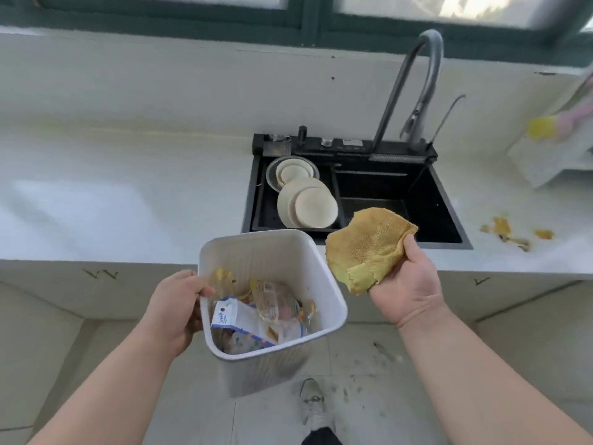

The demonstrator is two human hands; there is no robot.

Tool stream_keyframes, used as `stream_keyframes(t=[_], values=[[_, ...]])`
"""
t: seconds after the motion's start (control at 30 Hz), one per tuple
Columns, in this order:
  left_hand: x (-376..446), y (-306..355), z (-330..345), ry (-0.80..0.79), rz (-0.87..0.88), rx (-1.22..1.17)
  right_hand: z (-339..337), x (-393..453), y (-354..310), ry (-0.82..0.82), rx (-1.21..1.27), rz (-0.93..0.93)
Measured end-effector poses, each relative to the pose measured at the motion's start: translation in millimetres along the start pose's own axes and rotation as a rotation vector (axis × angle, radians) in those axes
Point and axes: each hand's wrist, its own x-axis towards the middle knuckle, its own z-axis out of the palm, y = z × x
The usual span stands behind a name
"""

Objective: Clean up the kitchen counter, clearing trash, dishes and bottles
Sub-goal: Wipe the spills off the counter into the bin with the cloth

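My left hand [175, 308] grips the left rim of a white square trash bin [324, 284], held in the air below the counter's front edge. Inside it lie a plastic packet with blue print [239, 319], clear wrappers and yellow peel scraps. My right hand [406, 279] holds a yellow cloth [365, 245] just right of the bin's rim, over the counter edge. In the black sink [442, 203] a left rack holds stacked cream plates [308, 205] and bowls [293, 171]. Orange-yellow peel scraps [508, 231] lie on the white counter [112, 194] right of the sink.
A tall grey faucet [414, 88] arches over the sink, a thinner tap beside it. At the far right edge are a pink and yellow item [558, 123] and a white cloth. My shoe [313, 403] stands on the dirty tiled floor below.
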Motion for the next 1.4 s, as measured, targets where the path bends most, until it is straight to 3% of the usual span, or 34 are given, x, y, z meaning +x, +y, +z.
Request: stream_keyframes(t=[0.33, 0.57, 1.0, 1.4], values=[[-23, -36, 129, -0.215, -0.103, 0.110, -87, -67, -95, 0.227, 0.115, -0.275], [-35, -68, 267, -0.356, -0.168, 0.198, -170, -89, -185, 0.319, 0.183, -0.435], [-47, -139, 506, -0.400, -0.351, 0.220, -295, -45, -357, 0.333, 0.187, -0.402], [-14, -173, 615, -0.396, -0.544, 0.154, -335, 7, -397, 0.360, 0.239, -0.392]])
